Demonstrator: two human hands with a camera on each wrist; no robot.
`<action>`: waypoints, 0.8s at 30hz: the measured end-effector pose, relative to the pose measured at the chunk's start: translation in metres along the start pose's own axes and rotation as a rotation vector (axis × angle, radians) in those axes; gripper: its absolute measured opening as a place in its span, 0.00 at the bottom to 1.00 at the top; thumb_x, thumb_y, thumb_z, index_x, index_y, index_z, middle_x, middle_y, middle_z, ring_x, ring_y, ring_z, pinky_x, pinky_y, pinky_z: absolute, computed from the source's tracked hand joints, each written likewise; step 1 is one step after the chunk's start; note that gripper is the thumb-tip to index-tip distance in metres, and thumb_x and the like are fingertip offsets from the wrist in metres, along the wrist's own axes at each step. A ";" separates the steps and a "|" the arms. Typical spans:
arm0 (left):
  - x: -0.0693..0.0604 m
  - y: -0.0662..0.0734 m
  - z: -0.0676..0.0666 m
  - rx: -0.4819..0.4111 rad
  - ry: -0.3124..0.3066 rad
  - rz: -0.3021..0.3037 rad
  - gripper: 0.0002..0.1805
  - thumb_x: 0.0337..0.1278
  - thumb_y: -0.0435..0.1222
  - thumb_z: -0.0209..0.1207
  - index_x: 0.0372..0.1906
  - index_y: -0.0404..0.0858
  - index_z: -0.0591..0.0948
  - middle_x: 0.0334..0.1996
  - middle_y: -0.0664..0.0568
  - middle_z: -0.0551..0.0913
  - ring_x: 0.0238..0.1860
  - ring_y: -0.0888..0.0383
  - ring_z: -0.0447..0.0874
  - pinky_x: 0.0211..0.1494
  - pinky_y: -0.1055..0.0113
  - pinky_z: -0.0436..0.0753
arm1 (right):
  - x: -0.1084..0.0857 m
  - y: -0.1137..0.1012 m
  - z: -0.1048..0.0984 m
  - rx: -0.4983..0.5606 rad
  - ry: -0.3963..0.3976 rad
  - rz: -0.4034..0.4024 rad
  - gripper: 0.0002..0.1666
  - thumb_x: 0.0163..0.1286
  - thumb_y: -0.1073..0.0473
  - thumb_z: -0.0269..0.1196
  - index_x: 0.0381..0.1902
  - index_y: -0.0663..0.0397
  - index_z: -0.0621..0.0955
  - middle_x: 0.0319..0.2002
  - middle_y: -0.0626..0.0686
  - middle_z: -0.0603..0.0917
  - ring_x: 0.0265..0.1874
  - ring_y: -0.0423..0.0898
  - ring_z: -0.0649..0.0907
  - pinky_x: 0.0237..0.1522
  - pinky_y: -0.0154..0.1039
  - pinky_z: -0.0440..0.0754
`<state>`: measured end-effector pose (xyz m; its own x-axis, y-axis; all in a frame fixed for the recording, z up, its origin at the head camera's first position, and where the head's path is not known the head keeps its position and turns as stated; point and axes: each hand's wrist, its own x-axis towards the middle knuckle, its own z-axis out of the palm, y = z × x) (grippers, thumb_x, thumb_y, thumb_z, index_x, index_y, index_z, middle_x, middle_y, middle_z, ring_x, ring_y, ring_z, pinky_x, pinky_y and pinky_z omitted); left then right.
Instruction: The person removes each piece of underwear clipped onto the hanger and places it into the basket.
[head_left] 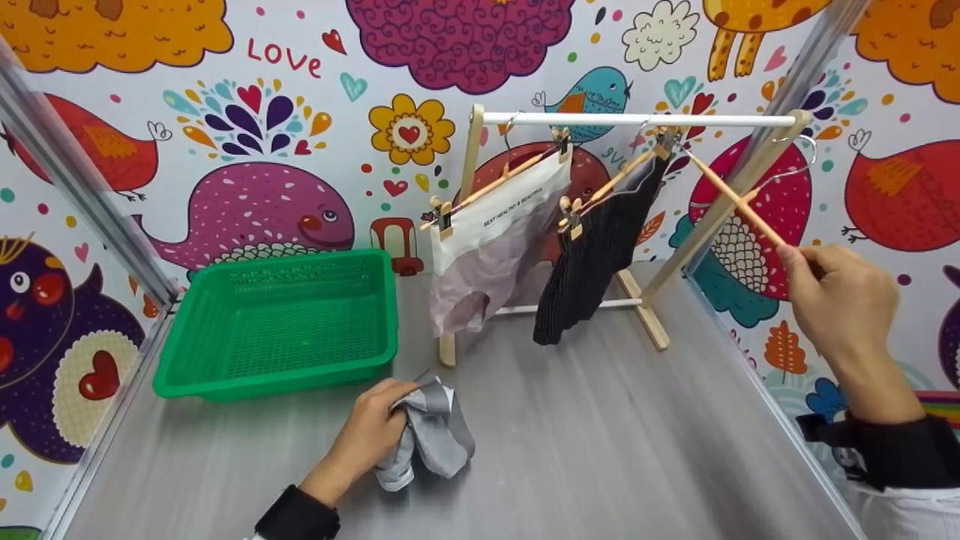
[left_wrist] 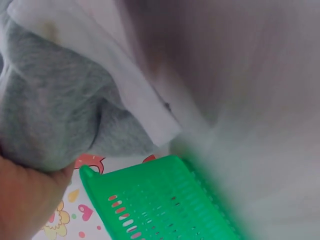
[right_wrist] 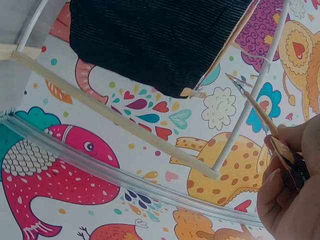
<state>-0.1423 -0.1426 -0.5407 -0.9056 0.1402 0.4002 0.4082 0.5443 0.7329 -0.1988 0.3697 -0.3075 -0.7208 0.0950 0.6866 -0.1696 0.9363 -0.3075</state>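
In the head view my left hand (head_left: 367, 427) grips a bunched grey cloth garment (head_left: 439, 444) with a lighter edge, low over the table. The left wrist view shows this grey fabric (left_wrist: 55, 100) close up, its white band hanging out. Off to the right, my right hand (head_left: 847, 300) holds a wooden clip hanger (head_left: 761, 219) by one end, its metal hook beside the rack's right post. A drying rack (head_left: 600, 118) carries white-and-mauve underwear (head_left: 480, 255) and a dark ribbed garment (head_left: 600, 262), each clipped to its own hanger. In the right wrist view, my fingers (right_wrist: 272, 192) curl around the hanger's clip end.
A green perforated basket (head_left: 391, 315) stands on the grey table (head_left: 570, 450), left of the rack. Walls printed with cartoon animals rise behind and at the sides. A metal frame post (head_left: 799, 82) stands behind the rack's right end.
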 end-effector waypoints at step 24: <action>0.020 0.015 -0.033 -0.021 0.112 0.043 0.24 0.54 0.14 0.58 0.53 0.33 0.89 0.45 0.55 0.88 0.48 0.57 0.87 0.51 0.59 0.86 | 0.042 0.009 0.016 -0.230 0.005 -0.206 0.19 0.77 0.63 0.62 0.35 0.81 0.82 0.20 0.68 0.73 0.18 0.59 0.67 0.18 0.49 0.63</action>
<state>-0.1504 -0.1583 -0.5035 -0.8692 0.0695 0.4895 0.4498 0.5224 0.7244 -0.2414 0.3773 -0.2917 -0.6838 -0.1035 0.7222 -0.1549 0.9879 -0.0051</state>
